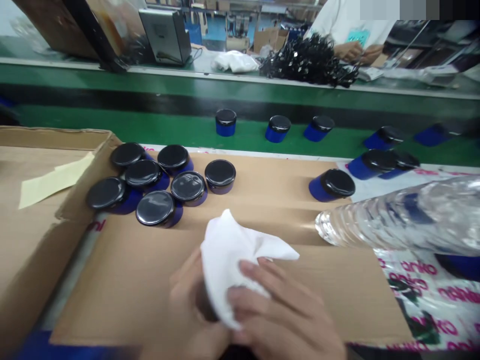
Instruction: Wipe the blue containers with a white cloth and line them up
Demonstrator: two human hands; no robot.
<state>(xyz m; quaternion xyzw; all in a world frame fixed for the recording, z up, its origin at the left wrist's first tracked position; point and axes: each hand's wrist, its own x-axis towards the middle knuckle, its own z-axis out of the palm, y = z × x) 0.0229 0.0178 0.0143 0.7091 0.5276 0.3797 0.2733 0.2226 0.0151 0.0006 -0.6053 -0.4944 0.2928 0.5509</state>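
Observation:
Near the bottom centre, a white cloth point(234, 257) is bunched under the fingers of my right hand point(279, 305), which presses on it. My left hand point(191, 300) curls around a dark object point(204, 300) mostly covered by the cloth; I cannot make out what it is. Both hands are blurred, above a flat cardboard sheet point(142, 280). Beyond them on the left stand several blue jars with black lids, one of them a jar point(155, 208) close to my left hand. Another jar point(332, 185) stands at the right on the cardboard.
A cardboard box point(78, 187) is at the left. A clear plastic bottle point(405, 215) lies at the right on printed film point(423, 280). More jars stand on the green belt point(168, 125). Behind it are a black shiny heap point(307, 60) and a person's hands point(358, 52).

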